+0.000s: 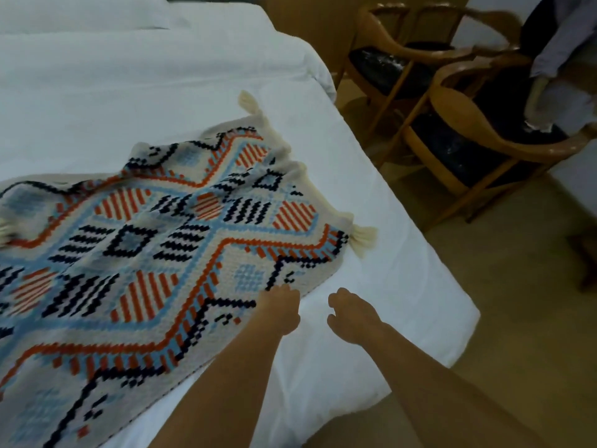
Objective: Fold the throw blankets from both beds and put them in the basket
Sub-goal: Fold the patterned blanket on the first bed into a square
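Right now both bare arms reach up from the bottom of the frame over a white bed (371, 195). The throw blanket (145, 253) lies spread across the left and centre of the frame, a knitted piece in orange, navy, light blue and cream diamonds, rumpled toward its upper edge. A cream tassel (363, 239) sticks out at its right corner, and another tassel (250, 103) marks the far corner higher up.

The left hand (279, 313) sits right on the blanket's near edge, just below centre, fingers curled down onto the fabric; whether they have actually pinched the knit or merely press on it cannot be told from this angle. The right hand (350, 315), just beside it to the right, hovers over bare white sheet, fingers loosely bent and partly apart, gripping nothing.

Over in the upper right of the frame stand two wooden armchairs (452, 101) with dark seats on a tan floor (517, 318), and some clothing (562, 53) is draped over the nearer chair's back.
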The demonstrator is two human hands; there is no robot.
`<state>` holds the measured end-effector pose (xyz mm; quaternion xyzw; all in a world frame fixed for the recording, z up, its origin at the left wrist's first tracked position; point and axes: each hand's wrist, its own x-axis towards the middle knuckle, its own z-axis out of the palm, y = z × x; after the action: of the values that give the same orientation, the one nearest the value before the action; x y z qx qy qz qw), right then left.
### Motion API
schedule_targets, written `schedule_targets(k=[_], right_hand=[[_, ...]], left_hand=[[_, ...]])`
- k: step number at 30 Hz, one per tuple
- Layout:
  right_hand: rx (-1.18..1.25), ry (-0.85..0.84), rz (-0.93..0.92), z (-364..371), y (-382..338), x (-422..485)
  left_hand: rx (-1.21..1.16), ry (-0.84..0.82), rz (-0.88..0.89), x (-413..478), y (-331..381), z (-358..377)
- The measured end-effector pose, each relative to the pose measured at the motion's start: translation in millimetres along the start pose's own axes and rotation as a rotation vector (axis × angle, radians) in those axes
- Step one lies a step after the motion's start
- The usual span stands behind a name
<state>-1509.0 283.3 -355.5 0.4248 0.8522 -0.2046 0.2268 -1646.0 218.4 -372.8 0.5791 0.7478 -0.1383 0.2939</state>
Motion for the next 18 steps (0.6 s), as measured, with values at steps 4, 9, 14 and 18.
schedule_targets(k=[4, 9, 14, 18], right_hand=[[0.025, 0.001, 0.008, -11, 33, 30], [0.016, -0.007, 0.021, -16, 66, 69], [-0.039, 0.093, 0.036, -22, 96, 124], [-0.045, 0.148, 0.015, -25, 118, 172]], left_hand=[[-0.01, -0.064, 0.021, 30, 12, -1], [-0.029, -0.116, -0.029, 61, 19, 2], [-0.072, -0.064, -0.16, 95, 32, 12], [-0.068, 0.022, -0.277, 127, 42, 27]])
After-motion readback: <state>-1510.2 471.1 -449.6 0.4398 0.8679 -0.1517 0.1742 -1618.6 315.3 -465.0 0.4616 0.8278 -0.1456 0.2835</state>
